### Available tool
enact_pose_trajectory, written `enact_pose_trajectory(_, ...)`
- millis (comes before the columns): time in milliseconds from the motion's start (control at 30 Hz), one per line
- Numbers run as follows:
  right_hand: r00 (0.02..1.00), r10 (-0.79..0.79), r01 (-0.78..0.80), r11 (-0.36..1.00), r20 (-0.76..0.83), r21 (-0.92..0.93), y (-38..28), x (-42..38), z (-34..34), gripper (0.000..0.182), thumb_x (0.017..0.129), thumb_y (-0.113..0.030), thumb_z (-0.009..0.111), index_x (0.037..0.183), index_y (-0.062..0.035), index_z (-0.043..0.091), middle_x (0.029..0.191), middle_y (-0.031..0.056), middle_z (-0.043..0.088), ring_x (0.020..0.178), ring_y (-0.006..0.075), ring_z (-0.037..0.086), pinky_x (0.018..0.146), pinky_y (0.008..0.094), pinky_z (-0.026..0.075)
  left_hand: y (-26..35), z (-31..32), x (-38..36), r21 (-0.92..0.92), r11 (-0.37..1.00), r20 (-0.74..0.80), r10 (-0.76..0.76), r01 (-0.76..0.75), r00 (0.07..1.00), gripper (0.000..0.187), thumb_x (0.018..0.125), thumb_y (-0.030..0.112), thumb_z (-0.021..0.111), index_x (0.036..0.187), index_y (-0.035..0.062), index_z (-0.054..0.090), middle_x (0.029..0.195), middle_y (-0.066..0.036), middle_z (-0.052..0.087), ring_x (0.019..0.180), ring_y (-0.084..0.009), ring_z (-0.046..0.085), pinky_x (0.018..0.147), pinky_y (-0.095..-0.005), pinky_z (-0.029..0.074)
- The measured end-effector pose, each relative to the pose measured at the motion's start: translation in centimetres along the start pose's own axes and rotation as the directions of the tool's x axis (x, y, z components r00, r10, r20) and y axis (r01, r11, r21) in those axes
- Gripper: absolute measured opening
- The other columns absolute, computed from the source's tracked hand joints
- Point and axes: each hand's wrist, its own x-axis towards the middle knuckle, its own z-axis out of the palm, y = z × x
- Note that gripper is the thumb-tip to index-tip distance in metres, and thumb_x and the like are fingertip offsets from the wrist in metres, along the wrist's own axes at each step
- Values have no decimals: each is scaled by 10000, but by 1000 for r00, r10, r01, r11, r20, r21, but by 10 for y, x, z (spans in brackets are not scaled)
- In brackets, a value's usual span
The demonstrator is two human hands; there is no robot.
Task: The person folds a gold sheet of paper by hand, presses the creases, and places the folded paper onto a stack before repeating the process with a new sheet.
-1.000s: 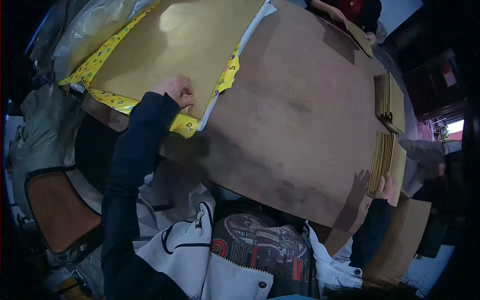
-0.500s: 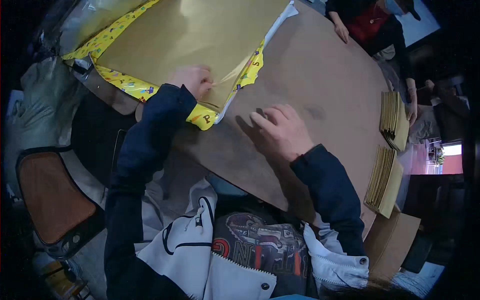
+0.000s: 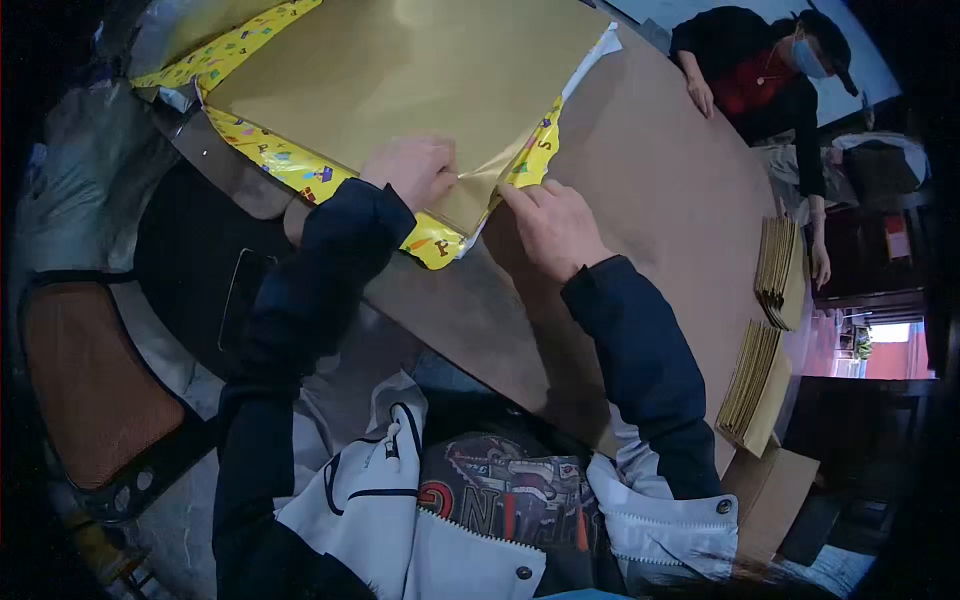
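A stack of gold-brown paper sheets [image 3: 400, 75] lies at the table's upper left on yellow printed wrapping [image 3: 280, 160], whose inner side is white. My left hand [image 3: 412, 172] rests over the stack's near corner, fingers curled closed on the top sheet, which lifts in a crease beside them. At the stack's right edge, my right hand [image 3: 555, 228] has its fingertips closed on the raised edge of that same sheet. The fingertips of both hands are partly hidden.
Two bundles of folded brown card, one farther off [image 3: 782, 270] and one nearer [image 3: 752, 385], line the table's right edge. A masked person [image 3: 750, 70] leans in across the brown table [image 3: 650, 220]. A cardboard box [image 3: 770, 490] stands below, and a brown-backed chair [image 3: 95, 380] at left.
My right hand has moved left and up from above the bare table to the sheet's edge. My left hand stays at the corner. The view has shifted, showing more of the other person.
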Motion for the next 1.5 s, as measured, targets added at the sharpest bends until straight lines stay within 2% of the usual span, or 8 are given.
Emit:
enact_pose_trajectory(300, 982, 74, -70, 997, 177, -27, 2, 22, 6, 441, 798, -105, 528, 1236, -134, 489, 799, 122, 621, 793, 304, 618, 633, 415, 486, 3, -20, -7, -199, 976, 102, -73, 92, 992, 386, 752, 415, 681, 879, 57, 613, 831, -123, 612, 832, -319, 609, 741, -402, 489)
enact_pose_trajectory(467, 898, 189, -182, 982, 396, -56, -2, 39, -5, 574, 856, -126, 458, 1401, -223, 305, 805, 165, 638, 750, 342, 644, 622, 449, 495, 22, -40, -6, -89, 996, 292, 39, -14, 955, 686, 650, 482, 761, 1061, -29, 558, 1170, -191, 558, 1132, -344, 499, 918, -387, 430)
enact_pose_trajectory(567, 908, 166, -162, 986, 384, -42, 1, 37, -4, 582, 866, -140, 452, 1419, -233, 298, 794, 160, 642, 745, 345, 647, 615, 445, 496, 5, -8, -13, 14, 995, 51, 95, -96, 994, 681, 657, 430, 755, 1119, -30, 557, 1199, -192, 540, 1151, -350, 486, 958, -386, 416)
enact_pose_trajectory(700, 926, 168, -159, 986, 339, -54, 4, 30, 1, 557, 862, -135, 460, 1400, -217, 341, 778, 148, 639, 724, 331, 644, 602, 437, 494, 5, -14, -6, -47, 999, 190, 1, 9, 982, 545, 665, 341, 725, 1070, -6, 607, 1236, -156, 529, 1124, -314, 513, 944, -387, 436)
enact_pose_trajectory(933, 957, 120, -107, 992, 265, -62, 9, 20, -8, 471, 857, -135, 507, 1322, -148, 434, 736, 114, 625, 678, 303, 622, 584, 423, 490, 4, -14, -7, 8, 996, 69, 90, -91, 994, 247, 731, 196, 594, 847, -20, 620, 1103, -128, 582, 1018, -318, 559, 851, -406, 478)
enact_pose_trajectory(1267, 979, 19, -32, 997, 202, 64, 11, 8, -9, 379, 814, -117, 532, 1193, -131, 516, 801, 117, 643, 750, 302, 647, 602, 419, 508, 2, -19, -7, -58, 998, 161, 19, -10, 987, 226, 743, 174, 569, 835, -26, 618, 1196, -125, 562, 1057, -327, 552, 891, -413, 466)
enact_pose_trajectory(1400, 949, 86, -109, 992, 303, 59, 6, 11, -13, 382, 821, -103, 529, 1203, -134, 531, 876, 123, 643, 812, 322, 628, 681, 416, 507, -3, -9, -9, -64, 994, 3, 88, -88, 996, 206, 746, 154, 555, 854, -13, 607, 1145, -106, 575, 1004, -318, 557, 830, -412, 483)
enact_pose_trajectory(1500, 946, 77, -103, 992, 315, 67, 5, 10, -14, 397, 818, -101, 526, 1213, -139, 516, 877, 126, 636, 817, 319, 623, 676, 415, 500, 5, -21, -7, -78, 996, 176, -17, 31, 984, 218, 744, 135, 583, 900, -13, 614, 1210, -117, 550, 1050, -331, 543, 882, -402, 460)
